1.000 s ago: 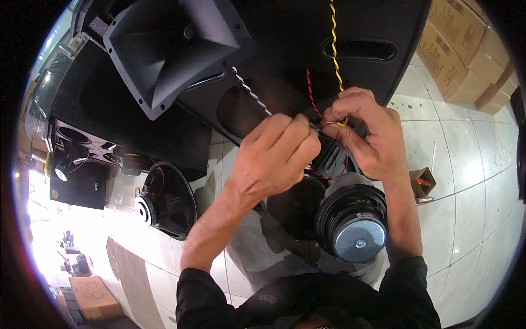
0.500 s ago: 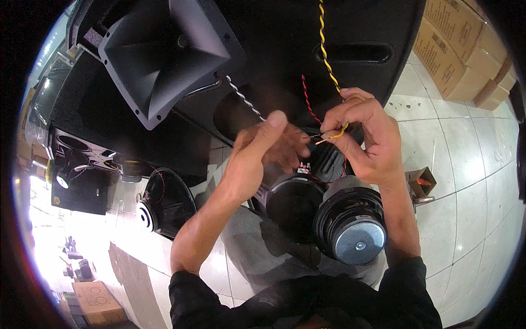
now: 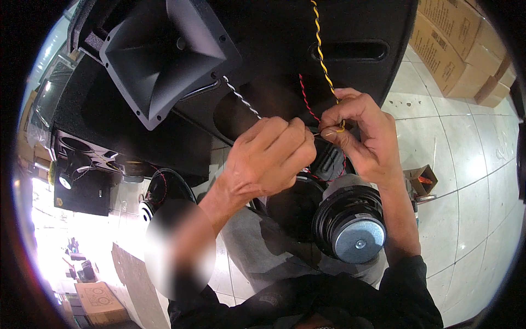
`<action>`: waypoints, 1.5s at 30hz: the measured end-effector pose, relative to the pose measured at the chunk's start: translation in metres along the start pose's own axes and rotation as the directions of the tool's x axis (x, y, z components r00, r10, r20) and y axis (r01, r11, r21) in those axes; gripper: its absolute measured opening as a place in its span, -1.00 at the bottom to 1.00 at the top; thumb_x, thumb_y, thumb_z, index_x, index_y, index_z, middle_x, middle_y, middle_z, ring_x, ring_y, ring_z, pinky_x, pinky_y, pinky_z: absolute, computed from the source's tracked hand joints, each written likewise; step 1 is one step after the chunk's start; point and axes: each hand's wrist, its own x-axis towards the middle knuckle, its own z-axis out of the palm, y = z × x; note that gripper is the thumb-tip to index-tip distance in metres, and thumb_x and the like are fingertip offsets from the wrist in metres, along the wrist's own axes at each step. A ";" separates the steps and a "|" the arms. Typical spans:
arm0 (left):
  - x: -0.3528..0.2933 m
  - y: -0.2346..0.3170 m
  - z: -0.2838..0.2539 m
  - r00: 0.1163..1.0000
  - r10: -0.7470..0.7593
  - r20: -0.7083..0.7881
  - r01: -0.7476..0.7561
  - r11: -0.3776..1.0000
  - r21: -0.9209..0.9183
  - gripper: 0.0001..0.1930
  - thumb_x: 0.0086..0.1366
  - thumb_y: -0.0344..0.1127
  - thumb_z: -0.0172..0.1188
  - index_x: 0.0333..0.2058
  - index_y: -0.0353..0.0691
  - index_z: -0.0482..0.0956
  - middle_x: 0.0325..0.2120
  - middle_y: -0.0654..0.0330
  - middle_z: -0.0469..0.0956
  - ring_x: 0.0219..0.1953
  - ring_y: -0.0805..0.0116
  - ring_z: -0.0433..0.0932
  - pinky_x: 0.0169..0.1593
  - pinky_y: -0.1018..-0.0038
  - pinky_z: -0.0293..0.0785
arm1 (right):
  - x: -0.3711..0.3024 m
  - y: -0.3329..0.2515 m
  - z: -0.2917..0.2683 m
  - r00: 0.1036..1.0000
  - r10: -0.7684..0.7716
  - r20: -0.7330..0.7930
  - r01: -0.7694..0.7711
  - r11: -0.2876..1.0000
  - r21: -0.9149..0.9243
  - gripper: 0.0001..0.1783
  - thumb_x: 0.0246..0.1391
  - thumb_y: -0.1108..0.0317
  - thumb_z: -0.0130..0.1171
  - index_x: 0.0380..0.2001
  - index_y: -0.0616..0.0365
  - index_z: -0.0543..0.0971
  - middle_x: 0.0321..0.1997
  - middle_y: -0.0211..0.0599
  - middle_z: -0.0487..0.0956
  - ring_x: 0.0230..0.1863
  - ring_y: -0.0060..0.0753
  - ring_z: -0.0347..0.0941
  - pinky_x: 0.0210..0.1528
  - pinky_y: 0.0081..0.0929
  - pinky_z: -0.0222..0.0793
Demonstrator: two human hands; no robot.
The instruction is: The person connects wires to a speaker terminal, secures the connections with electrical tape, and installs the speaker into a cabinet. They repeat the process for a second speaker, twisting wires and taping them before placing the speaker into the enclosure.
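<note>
My right hand (image 3: 364, 129) is closed in a pinch on a yellow-and-black twisted wire (image 3: 323, 60) that comes down from the top. Its yellow lead bends at the fingertips, and a thin bare end points toward my left hand. My left hand (image 3: 274, 153) is closed, back of the hand up, with its fingertips close to that bare end; what they grip is hidden. A white-and-black twisted wire (image 3: 238, 96) runs down behind the left hand. Between the hands, a red-and-black twisted wire (image 3: 304, 93) hangs from above. A speaker driver with a silver magnet (image 3: 359, 241) rests at my lap.
A large black speaker cabinet (image 3: 274, 38) fills the area ahead, with a square horn (image 3: 164, 60) on its left. Another loose speaker (image 3: 172, 189) is on the tiled floor at left. Cardboard boxes (image 3: 460, 49) stand far right; a small open box (image 3: 422, 181) lies nearer.
My left hand has turned over and closed, its fingers now curled near the bare wire end. My right hand keeps its pinch on the yellow-and-black wire, almost in place.
</note>
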 end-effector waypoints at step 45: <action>-0.001 0.008 -0.001 0.537 -0.542 0.646 0.704 -0.134 -0.698 -0.83 0.36 -0.27 0.17 -0.27 -0.27 0.57 -0.41 0.11 0.54 -0.43 0.33 0.52 -0.30 0.48 0.45 | -0.001 0.006 -0.004 0.993 -0.111 -0.045 0.110 0.994 -0.025 -0.76 -0.03 0.58 0.32 -0.38 0.09 0.45 -0.39 -0.35 0.63 -0.27 -0.28 0.56 0.29 -0.07 0.25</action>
